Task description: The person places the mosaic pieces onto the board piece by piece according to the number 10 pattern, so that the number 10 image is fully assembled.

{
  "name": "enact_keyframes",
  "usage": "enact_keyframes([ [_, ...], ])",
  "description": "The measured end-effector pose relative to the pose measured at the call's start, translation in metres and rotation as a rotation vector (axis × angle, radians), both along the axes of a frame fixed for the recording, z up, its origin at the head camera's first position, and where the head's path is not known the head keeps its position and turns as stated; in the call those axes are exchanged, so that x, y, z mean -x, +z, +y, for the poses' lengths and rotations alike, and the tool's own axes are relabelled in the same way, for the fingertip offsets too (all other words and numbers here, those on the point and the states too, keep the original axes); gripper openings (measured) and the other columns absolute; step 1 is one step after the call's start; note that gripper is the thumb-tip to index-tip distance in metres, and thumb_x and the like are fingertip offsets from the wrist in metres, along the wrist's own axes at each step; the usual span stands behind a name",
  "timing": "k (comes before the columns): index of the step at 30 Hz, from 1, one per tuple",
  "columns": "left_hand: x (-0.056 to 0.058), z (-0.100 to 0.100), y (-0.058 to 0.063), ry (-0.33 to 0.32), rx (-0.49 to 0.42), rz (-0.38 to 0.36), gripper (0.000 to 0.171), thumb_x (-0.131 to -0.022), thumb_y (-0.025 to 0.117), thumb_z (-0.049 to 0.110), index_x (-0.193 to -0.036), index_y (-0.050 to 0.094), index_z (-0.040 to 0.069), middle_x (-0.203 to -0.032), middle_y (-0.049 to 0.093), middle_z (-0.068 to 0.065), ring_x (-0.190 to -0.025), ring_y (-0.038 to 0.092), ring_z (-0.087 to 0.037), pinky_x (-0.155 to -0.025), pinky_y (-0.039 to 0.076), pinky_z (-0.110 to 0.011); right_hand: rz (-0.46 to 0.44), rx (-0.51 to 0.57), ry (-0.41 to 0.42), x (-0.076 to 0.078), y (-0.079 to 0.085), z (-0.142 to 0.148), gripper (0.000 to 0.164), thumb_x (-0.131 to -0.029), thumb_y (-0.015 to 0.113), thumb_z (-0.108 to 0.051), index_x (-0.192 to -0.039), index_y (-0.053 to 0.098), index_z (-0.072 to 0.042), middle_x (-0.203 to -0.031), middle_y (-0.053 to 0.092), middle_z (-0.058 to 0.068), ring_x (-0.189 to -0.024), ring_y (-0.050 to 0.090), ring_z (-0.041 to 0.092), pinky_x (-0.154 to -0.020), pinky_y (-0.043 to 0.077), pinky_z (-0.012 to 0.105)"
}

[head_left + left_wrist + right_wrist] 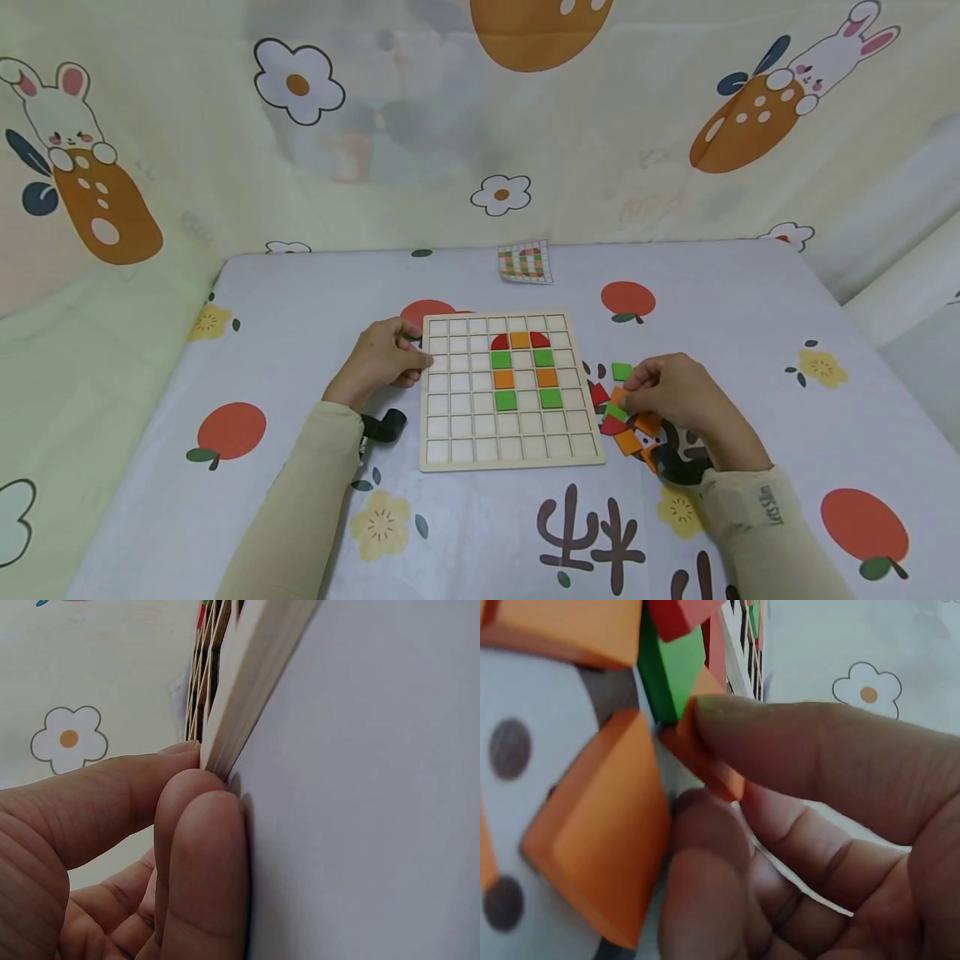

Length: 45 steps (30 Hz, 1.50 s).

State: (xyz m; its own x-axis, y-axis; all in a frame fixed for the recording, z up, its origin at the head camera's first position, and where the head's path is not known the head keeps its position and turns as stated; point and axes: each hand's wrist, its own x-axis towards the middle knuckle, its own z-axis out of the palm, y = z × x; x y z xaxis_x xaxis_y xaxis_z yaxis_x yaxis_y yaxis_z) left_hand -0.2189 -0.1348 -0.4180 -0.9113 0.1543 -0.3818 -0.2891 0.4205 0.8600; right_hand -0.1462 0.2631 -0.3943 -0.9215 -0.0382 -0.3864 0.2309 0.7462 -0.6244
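Note:
A wooden grid board (457, 429) lies on the table. Its upper part carries an arch of tiles: an orange square (519, 340) between two red rounded corners, with green and orange squares down both sides. At the board's left edge, my left hand (381, 357) grips the rim between thumb and fingers. My right hand (678, 396) is over the loose tiles right of the board, where thumb and fingers pinch an orange tile (716, 769). Close by in the right wrist view are a green tile (664, 667) and another orange tile (611, 832).
Behind the board lies a small card (525, 263) printed with a coloured grid pattern. A loose green square (622, 372) sits above the tile pile, and a red tile (598, 394) lies near the board's right edge. A patterned cloth (405, 192) hangs behind the table.

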Motion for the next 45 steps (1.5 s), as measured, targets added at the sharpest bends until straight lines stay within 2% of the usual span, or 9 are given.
enact_keyframes([
  [3,0.000,-0.001,0.000,0.001,0.002,0.001,0.046,-0.090,0.082,0.006,-0.129,0.058,0.002,-0.094,0.063,-0.011,-0.067,0.067,-0.017,-0.062,0.061,-0.026,0.005,0.063,-0.013,0.002,-0.003,0.003,0.019,-0.091,0.078,-0.014,-0.102,0.070,0.000,-0.086,0.070,0.009,-0.074,0.063,0.023,-0.067,0.057,0.032],
  [9,0.000,-0.001,0.001,-0.001,-0.014,-0.001,0.047,-0.090,0.082,0.006,-0.129,0.058,0.002,-0.095,0.063,-0.011,-0.067,0.067,-0.017,-0.063,0.061,-0.026,0.052,0.255,-0.055,0.006,-0.004,0.004,0.022,-0.095,0.073,-0.012,-0.109,0.069,0.004,-0.090,0.070,0.009,-0.077,0.064,0.023,-0.070,0.060,0.030],
  [14,0.000,-0.001,0.001,-0.003,-0.015,0.000,0.046,-0.089,0.082,0.006,-0.129,0.058,0.001,-0.093,0.062,-0.011,-0.066,0.066,-0.017,-0.063,0.062,-0.026,0.037,0.356,-0.016,0.007,0.001,-0.006,0.024,-0.097,0.070,-0.010,-0.113,0.068,0.007,-0.091,0.069,0.012,-0.076,0.062,0.023,-0.070,0.060,0.031],
  [20,0.001,0.000,0.001,-0.001,-0.021,-0.003,0.047,-0.089,0.082,0.005,-0.129,0.058,0.002,-0.093,0.063,-0.011,-0.066,0.066,-0.017,-0.062,0.061,-0.026,-0.008,0.405,0.053,0.010,0.005,-0.030,0.019,-0.095,0.071,-0.007,-0.109,0.071,0.006,-0.093,0.072,0.012,-0.075,0.066,0.024,-0.071,0.063,0.032],
  [27,0.000,0.000,0.002,-0.003,-0.025,0.002,0.046,-0.089,0.082,0.004,-0.129,0.058,0.000,-0.091,0.063,-0.010,-0.065,0.066,-0.016,-0.062,0.061,-0.026,-0.073,0.487,0.117,0.008,0.002,-0.052,0.016,-0.094,0.071,-0.003,-0.106,0.072,0.008,-0.086,0.071,0.012,-0.069,0.065,0.022,-0.066,0.061,0.029],
  [32,0.000,-0.001,0.001,-0.003,-0.026,-0.002,0.046,-0.089,0.082,0.004,-0.128,0.058,0.001,-0.092,0.064,-0.011,-0.065,0.066,-0.016,-0.062,0.061,-0.026,-0.088,0.499,0.149,0.005,-0.003,-0.062,0.016,-0.093,0.070,-0.002,-0.106,0.072,0.008,-0.085,0.072,0.012,-0.069,0.066,0.022,-0.068,0.062,0.029],
  [45,0.001,0.000,0.000,-0.010,-0.012,-0.001,0.049,-0.089,0.082,0.006,-0.130,0.058,0.002,-0.093,0.065,-0.011,-0.066,0.067,-0.017,-0.062,0.061,-0.026,-0.087,0.433,0.190,0.002,-0.005,-0.072,0.011,-0.093,0.073,-0.005,-0.102,0.075,0.002,-0.086,0.072,0.010,-0.072,0.065,0.021,-0.066,0.060,0.027],
])
